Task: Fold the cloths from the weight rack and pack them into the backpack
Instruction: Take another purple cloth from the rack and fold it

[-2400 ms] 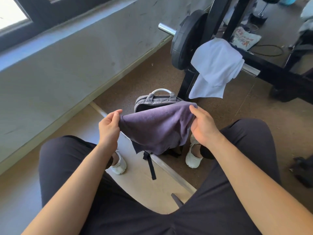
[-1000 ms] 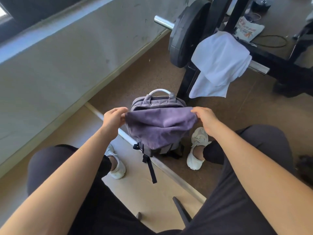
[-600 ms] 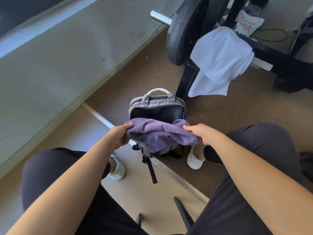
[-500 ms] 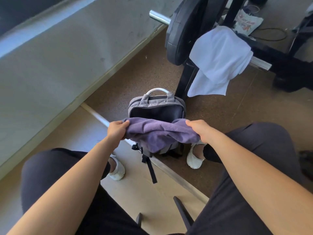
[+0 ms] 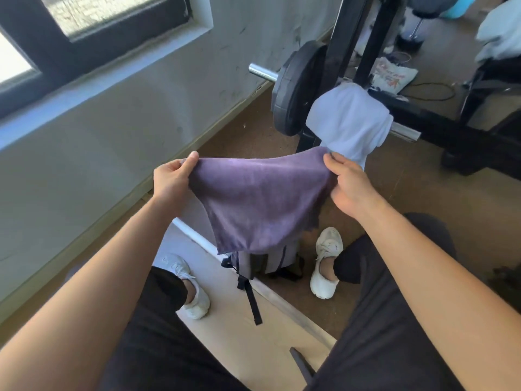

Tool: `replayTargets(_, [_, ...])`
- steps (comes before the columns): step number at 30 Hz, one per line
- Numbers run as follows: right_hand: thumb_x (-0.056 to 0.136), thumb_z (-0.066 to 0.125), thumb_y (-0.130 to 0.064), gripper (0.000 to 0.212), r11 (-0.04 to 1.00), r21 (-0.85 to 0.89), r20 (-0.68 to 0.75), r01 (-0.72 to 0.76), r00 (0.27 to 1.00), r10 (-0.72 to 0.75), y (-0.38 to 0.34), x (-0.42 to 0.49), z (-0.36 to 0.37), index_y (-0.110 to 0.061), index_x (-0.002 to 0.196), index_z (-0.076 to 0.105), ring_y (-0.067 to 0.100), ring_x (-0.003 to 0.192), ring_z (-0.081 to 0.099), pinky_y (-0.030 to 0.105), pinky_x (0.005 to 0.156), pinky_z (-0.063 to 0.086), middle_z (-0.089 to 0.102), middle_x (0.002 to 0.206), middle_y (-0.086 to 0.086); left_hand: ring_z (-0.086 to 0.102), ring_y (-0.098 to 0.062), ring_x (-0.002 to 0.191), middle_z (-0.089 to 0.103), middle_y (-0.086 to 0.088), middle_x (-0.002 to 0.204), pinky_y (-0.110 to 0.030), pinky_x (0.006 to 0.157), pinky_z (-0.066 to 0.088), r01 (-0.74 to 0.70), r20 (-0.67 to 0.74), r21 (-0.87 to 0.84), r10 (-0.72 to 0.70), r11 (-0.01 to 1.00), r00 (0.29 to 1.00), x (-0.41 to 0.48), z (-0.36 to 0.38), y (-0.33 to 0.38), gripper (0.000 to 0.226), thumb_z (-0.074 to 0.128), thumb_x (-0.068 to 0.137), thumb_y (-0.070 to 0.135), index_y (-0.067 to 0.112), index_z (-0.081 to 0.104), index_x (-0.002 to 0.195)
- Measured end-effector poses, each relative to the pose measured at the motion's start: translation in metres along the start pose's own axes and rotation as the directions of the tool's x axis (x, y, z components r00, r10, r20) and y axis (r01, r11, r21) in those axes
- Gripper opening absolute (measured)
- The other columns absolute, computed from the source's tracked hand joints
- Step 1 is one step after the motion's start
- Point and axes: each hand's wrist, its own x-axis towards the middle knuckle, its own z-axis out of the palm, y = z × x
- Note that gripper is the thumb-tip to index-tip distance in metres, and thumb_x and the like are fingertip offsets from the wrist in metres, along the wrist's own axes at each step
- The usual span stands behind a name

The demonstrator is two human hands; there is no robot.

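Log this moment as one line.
left hand: pinches purple cloth corner | right hand: pinches opposite corner | purple cloth: held spread, hiding backpack top | white cloth: draped on weight rack

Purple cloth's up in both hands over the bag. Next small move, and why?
Probably bring the left hand and right hand together to halve the purple cloth: it hangs spread wide, pinched at both top corners, above the backpack.

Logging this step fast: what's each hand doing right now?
Left hand: pinching the top left corner of the purple cloth.
Right hand: gripping the cloth's top right corner.
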Motion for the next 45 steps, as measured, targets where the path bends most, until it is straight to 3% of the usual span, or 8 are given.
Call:
replayTargets(8, [0.099,0.059,-0.014,0.018,0.982,0.186,0.095,0.036,0.994,-0.055,-0.048,-0.027,0.004,-0.011,0.114,0.068,0.021,0.115,0.063,0.033,0.100,0.049,0.071,0.112,0.005,0.047,-0.012,0.064,0.053,0.004,0.069,-0.026,0.062,0.044,-0.122,0.031,-0.120,0.127,0.985,0.991,-0.012,-0.026,0.058,0.025,0.070,0.095,0.038,0.022,0.068,0.076])
replayTargets(12, [0.097,0.065,-0.023,0.026,0.973,0.211,0.173,-0.090,0.983,0.053,-0.051,-0.050,0.015,-0.008,0.118,0.068,0.026,0.122,0.063,0.041,0.110,0.045,0.072,0.122,0.010,0.058,-0.008,0.069,0.065,0.009,0.074,-0.025,0.067,0.050,-0.207,0.062,-0.149,0.218,0.967,0.974,-0.022,-0.038,0.062,0.015,0.065,0.100,0.024,0.021,0.071,0.087])
replayTargets(17, [0.098,0.062,-0.017,0.021,0.996,-0.011,0.151,-0.085,0.985,0.086,-0.042,-0.066,0.031,-0.011,0.083,0.075,0.017,0.096,0.065,0.035,0.104,0.045,0.077,0.074,-0.002,0.058,-0.009,0.074,0.066,0.008,0.077,-0.031,0.075,0.050,-0.207,0.048,-0.158,0.217,0.965,0.975,-0.033,-0.048,0.064,0.015,0.062,0.102,0.020,0.020,0.072,0.089])
replayTargets(21, [0.100,0.059,-0.017,0.017,0.999,0.033,0.096,0.021,0.995,-0.024,-0.034,-0.058,0.029,-0.015,0.098,0.076,0.020,0.103,0.064,0.034,0.093,0.049,0.075,0.095,0.000,0.053,-0.011,0.074,0.061,0.006,0.075,-0.033,0.076,0.046,-0.185,0.013,-0.127,0.188,0.975,0.982,-0.035,-0.060,0.062,0.018,0.066,0.099,0.026,0.020,0.072,0.084])
replayTargets(29, [0.097,0.064,-0.019,0.024,0.982,0.092,0.086,0.164,0.981,-0.172,-0.028,-0.058,0.031,-0.016,0.120,0.069,0.010,0.126,0.057,0.029,0.102,0.042,0.066,0.133,-0.004,0.056,-0.014,0.075,0.060,0.005,0.072,-0.034,0.081,0.050,-0.163,-0.064,-0.095,0.157,0.982,0.985,-0.047,-0.082,0.062,0.031,0.075,0.089,0.043,0.024,0.064,0.068])
replayTargets(33, [0.093,0.066,-0.015,0.012,0.965,0.193,0.148,0.175,0.968,-0.205,-0.029,-0.064,0.033,-0.015,0.105,0.070,0.016,0.107,0.066,0.029,0.094,0.050,0.072,0.106,0.000,0.063,-0.020,0.084,0.064,-0.006,0.088,-0.039,0.090,0.050,-0.132,0.025,-0.304,0.146,0.943,0.989,-0.058,-0.090,0.061,0.026,0.069,0.094,0.038,0.020,0.064,0.076])
replayTargets(40, [0.100,0.056,-0.010,0.012,0.946,0.239,0.095,0.218,0.964,-0.246,-0.033,-0.081,0.030,-0.015,0.102,0.067,0.017,0.099,0.067,0.030,0.085,0.056,0.071,0.097,0.001,0.064,-0.016,0.089,0.071,0.005,0.090,-0.033,0.084,0.049,-0.150,0.168,-0.501,0.266,0.852,0.949,-0.089,-0.106,0.067,0.031,0.052,0.104,0.024,0.026,0.075,0.083])
replayTargets(45, [0.099,0.062,-0.016,0.006,0.978,-0.051,-0.069,0.200,0.977,-0.203,-0.010,-0.060,0.018,-0.019,0.097,0.067,0.027,0.104,0.067,0.040,0.086,0.056,0.070,0.102,0.007,0.066,-0.013,0.071,0.073,0.001,0.078,-0.029,0.066,0.055,-0.162,0.098,-0.284,0.197,0.945,0.976,-0.091,-0.096,0.044,0.014,0.067,0.097,0.015,0.017,0.079,0.089])
